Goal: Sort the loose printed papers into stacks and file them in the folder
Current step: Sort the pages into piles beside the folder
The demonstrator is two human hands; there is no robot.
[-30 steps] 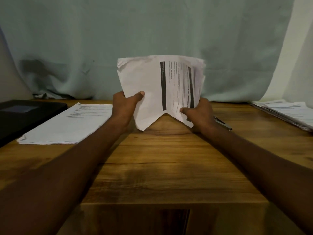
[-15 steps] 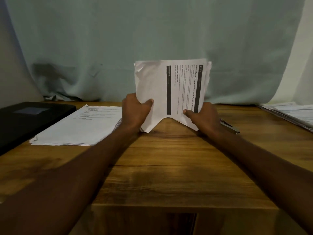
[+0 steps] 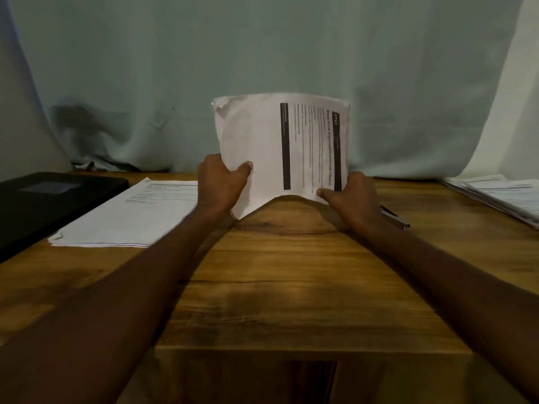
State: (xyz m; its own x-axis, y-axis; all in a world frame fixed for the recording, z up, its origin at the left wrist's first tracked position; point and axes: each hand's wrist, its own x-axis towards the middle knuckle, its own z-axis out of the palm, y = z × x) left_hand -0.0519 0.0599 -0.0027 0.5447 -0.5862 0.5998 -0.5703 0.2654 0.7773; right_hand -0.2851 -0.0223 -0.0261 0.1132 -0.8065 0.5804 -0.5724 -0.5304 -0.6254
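1. Two arms reach into the head view from the bottom corners — both bare, with no sleeve showing anywhere along them.
2. The left hand (image 3: 222, 182) wears no glove and no ring that can be made out; its thumb is short and blunt, and the nail is too dim to describe.
3. The right hand (image 3: 351, 199) is likewise bare — no glove, no band at the wrist.
4. Neither forearm carries a watch, a bracelet or any marking; the low light leaves finer detail unclear.
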